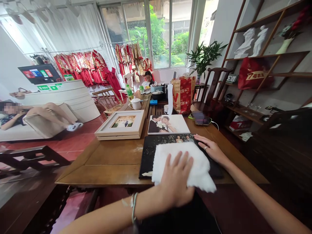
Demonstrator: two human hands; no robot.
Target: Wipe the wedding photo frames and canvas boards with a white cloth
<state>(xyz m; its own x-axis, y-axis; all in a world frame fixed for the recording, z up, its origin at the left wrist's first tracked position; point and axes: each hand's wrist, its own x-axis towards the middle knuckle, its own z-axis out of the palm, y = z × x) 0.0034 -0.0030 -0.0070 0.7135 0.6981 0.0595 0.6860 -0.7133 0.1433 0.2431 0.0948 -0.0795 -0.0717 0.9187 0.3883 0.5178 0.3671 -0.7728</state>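
Note:
A dark photo panel (148, 152) with two small figures near its far edge lies flat at the near side of the wooden table. Over its middle is spread a white cloth (164, 152), one corner hanging past the table's front edge. My left hand (175, 182), with bands at the wrist, lies flat on the cloth, fingers spread. At the panel's far right, my right hand (211, 148) rests on its edge with fingers stretched out; a ring shows on one finger. Just beyond lies a lighter couple photo panel (179, 123). To its left are stacked pale picture frames (140, 122).
The wooden table (107, 162) also bears a white lidded cup (136, 103), a red and brown paper bag (184, 94) and a phone (202, 118) with a white cable. One person sits at the far end; another lies on a sofa (46, 122). Dark chairs flank the table.

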